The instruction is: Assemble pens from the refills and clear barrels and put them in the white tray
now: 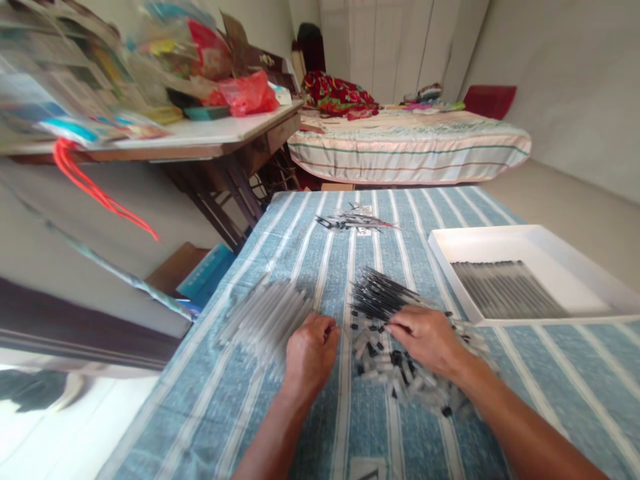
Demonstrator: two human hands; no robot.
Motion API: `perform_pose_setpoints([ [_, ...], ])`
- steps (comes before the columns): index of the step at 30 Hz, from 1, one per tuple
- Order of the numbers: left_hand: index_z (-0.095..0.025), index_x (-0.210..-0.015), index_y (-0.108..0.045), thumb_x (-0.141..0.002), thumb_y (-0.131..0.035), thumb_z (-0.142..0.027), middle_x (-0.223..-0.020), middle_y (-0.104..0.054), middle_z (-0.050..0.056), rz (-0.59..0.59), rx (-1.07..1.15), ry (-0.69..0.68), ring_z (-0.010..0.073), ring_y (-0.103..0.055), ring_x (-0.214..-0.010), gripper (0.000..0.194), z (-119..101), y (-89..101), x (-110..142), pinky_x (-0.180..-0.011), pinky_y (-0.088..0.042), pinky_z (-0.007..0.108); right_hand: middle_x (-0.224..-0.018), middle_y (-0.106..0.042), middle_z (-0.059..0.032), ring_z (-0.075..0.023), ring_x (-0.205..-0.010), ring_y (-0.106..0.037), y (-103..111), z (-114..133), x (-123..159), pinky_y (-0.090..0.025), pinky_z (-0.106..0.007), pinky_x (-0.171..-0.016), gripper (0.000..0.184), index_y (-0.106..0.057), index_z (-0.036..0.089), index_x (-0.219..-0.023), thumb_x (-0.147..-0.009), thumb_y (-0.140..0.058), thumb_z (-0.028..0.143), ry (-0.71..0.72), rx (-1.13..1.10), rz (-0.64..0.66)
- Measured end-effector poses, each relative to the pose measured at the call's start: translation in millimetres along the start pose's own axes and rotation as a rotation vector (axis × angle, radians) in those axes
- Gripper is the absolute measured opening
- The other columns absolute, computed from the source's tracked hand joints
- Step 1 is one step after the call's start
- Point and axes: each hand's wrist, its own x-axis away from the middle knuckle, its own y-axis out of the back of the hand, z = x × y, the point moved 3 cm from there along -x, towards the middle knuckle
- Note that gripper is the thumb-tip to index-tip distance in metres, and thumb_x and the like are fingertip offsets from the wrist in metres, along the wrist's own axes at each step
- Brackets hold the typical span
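Note:
My left hand [311,352] rests on the blue striped cloth [280,427], fingers curled in a loose fist beside a pile of clear pen barrels [267,313]; what it holds, if anything, is hidden. My right hand [425,337] lies over a heap of small clear and black pen caps [385,370], its fingertips pinched at the near end of a bundle of black pen refills [380,293].
A white tray [500,237] with a row of assembled pens [505,290] sits at the right. A small heap of dark parts [353,220] lies farther back. A cluttered wooden table [210,133] stands at left, a bed [410,143] behind.

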Motion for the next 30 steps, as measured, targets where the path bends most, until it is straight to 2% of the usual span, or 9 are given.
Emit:
perform_pose_setpoints([
  [4, -0.018, -0.077, -0.062, -0.082, -0.047, -0.020, -0.080, -0.062, 0.003, -0.008, -0.121, 0.059, 0.0141, -0.059, -0.072, 0.016, 9.7, 11.1, -4.8, -0.066, -0.039, 0.022, -0.071, -0.065, -0.0020, -0.0149, -0.070, -0.061, -9.3, 9.9, -1.4, -0.036, -0.024, -0.062, 0.025, -0.066, 0.019, -0.070, -0.086, -0.047, 0.025, -0.008, 0.110, 0.110],
  [13, -0.017, -0.084, -0.061, -0.085, -0.042, -0.022, -0.090, -0.064, 0.007, 0.205, -0.410, 0.147, 0.0200, -0.064, -0.081, 0.019, 0.6, 12.6, 1.0, -0.066, -0.042, 0.027, -0.076, -0.068, -0.0031, -0.0164, -0.076, -0.063, -16.1, 22.9, -1.6, -0.036, -0.024, -0.063, 0.028, -0.066, 0.020, -0.074, -0.088, -0.045, 0.030, -0.027, 0.156, 0.222],
  [22, -0.015, -0.093, -0.060, -0.083, -0.045, -0.023, -0.096, -0.064, 0.012, 0.250, -0.459, 0.191, 0.0243, -0.065, -0.085, 0.020, -0.2, 13.3, 3.2, -0.069, -0.046, 0.031, -0.079, -0.069, -0.0038, -0.0173, -0.077, -0.063, -17.5, 32.3, -4.2, -0.035, -0.024, -0.062, 0.028, -0.066, 0.020, -0.074, -0.088, -0.045, 0.031, -0.069, 0.231, 0.336],
  [30, -0.014, -0.089, -0.063, -0.082, -0.048, -0.026, -0.094, -0.068, 0.014, 0.298, -0.496, 0.243, 0.0264, -0.066, -0.085, 0.020, -2.7, 20.4, 4.1, -0.068, -0.048, 0.032, -0.079, -0.070, -0.0040, -0.0169, -0.078, -0.063, -17.8, 31.1, -3.5, -0.034, -0.024, -0.062, 0.028, -0.066, 0.020, -0.072, -0.087, -0.045, 0.029, -0.068, 0.207, 0.347],
])
